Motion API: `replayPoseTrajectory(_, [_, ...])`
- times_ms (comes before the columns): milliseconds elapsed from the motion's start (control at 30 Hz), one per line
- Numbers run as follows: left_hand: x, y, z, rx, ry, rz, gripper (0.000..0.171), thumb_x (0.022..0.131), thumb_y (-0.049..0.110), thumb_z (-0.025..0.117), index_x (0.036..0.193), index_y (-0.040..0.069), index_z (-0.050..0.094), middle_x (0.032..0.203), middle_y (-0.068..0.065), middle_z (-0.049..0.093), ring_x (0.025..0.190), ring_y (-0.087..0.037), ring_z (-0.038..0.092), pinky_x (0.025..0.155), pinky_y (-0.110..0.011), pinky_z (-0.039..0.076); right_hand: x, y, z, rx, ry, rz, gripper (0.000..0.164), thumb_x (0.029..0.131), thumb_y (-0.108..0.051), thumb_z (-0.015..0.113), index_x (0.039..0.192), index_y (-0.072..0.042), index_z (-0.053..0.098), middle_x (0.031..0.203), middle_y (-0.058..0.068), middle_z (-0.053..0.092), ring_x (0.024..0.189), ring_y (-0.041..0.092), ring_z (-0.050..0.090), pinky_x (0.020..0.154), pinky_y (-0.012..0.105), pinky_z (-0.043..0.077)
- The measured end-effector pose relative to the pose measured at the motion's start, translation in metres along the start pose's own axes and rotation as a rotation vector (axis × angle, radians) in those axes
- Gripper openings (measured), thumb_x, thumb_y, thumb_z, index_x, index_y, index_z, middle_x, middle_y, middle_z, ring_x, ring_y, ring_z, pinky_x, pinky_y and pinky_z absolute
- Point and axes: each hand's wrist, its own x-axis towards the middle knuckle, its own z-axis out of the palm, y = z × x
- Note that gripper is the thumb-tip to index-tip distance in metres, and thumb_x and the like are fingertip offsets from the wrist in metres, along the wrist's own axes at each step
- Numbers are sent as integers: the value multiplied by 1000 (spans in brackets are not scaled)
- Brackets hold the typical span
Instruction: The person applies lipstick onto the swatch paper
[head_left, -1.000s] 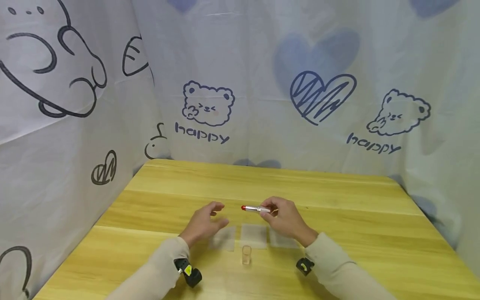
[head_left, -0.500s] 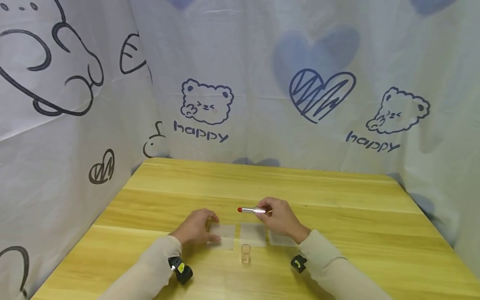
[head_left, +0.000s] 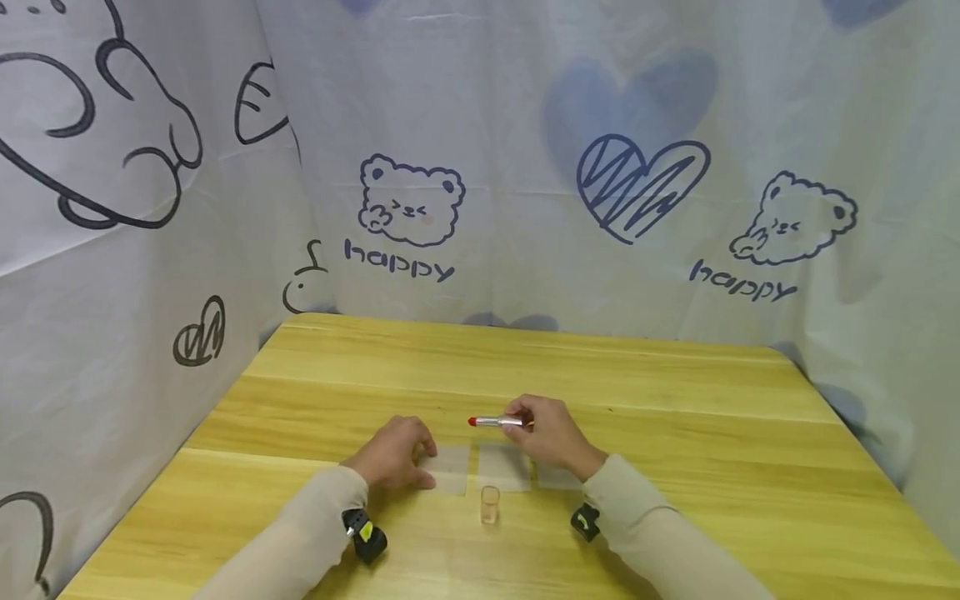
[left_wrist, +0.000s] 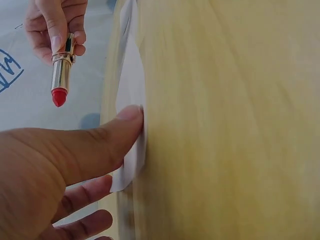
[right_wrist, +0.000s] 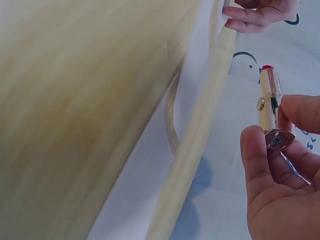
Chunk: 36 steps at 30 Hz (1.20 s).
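Observation:
My right hand (head_left: 553, 435) pinches a silver and gold lipstick (head_left: 491, 422) above the table, its red tip pointing left. The right wrist view shows the lipstick's base (right_wrist: 280, 139) between thumb and fingers. At the left paper square (head_left: 453, 471), my left hand (head_left: 393, 454) has its thumb and fingertips on the sheet. Its thumb (left_wrist: 107, 142) lies along the paper in the left wrist view, with the other fingers spread beneath. A clear cap (head_left: 490, 505) stands on the table in front of the middle paper square (head_left: 504, 467).
Under my right hand lies another paper square (head_left: 557, 477), partly hidden. The wooden table (head_left: 637, 383) meets white curtains (head_left: 510, 167) with drawings at the back and sides. A black camera (head_left: 366, 537) sits on my left wrist.
My left hand has come down and left from beside the lipstick tip to the left paper square. The right hand has drifted slightly left with the lipstick.

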Motion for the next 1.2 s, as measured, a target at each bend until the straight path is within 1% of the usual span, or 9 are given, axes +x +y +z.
replayPoseTrajectory(300, [5, -3, -1, 1, 20, -23, 27, 69, 18, 89, 89, 10, 73, 105, -6, 64, 108, -32, 53, 97, -45, 41, 5, -2, 7, -30, -26, 22, 9, 88, -9, 71, 95, -5, 67, 80, -2, 62, 71, 11, 54, 61, 26, 47])
replayPoseTrajectory(500, [9, -4, -2, -2, 12, -40, 27, 71, 18, 88, 92, 9, 74, 106, -6, 65, 109, -32, 54, 99, -45, 40, 7, 0, 11, -37, -46, 38, 8, 88, -9, 71, 95, -5, 67, 79, -2, 60, 69, 11, 53, 61, 26, 46])
replayPoseTrajectory(633, [10, -4, -2, -1, 8, -43, 27, 72, 18, 87, 94, 9, 74, 106, -6, 65, 109, -32, 53, 99, -46, 40, 8, 0, 12, -46, -63, 32, 8, 89, -10, 70, 95, -5, 67, 78, -3, 60, 68, 11, 52, 60, 27, 46])
replayPoseTrajectory(867, [9, -5, -1, 26, 4, -29, 29, 74, 19, 86, 97, 9, 74, 107, -7, 66, 110, -32, 54, 99, -46, 40, 11, -3, 15, -64, -93, 19, 7, 89, -10, 70, 93, -5, 66, 76, -3, 58, 67, 12, 50, 58, 26, 44])
replayPoseTrajectory(1133, [9, -4, -4, 45, -25, -40, 30, 75, 19, 85, 101, 8, 73, 110, -8, 65, 112, -33, 52, 100, -45, 39, 14, -3, 21, -65, -112, -4, 6, 89, -9, 70, 92, -5, 66, 76, -3, 58, 66, 11, 51, 57, 25, 44])
replayPoseTrajectory(1200, [9, -4, -4, 45, -25, -44, 30, 75, 19, 85, 99, 8, 72, 109, -7, 65, 110, -32, 53, 99, -45, 40, 14, -4, 22, -77, -114, 1, 7, 89, -9, 70, 92, -5, 67, 76, -2, 58, 66, 11, 51, 57, 25, 44])
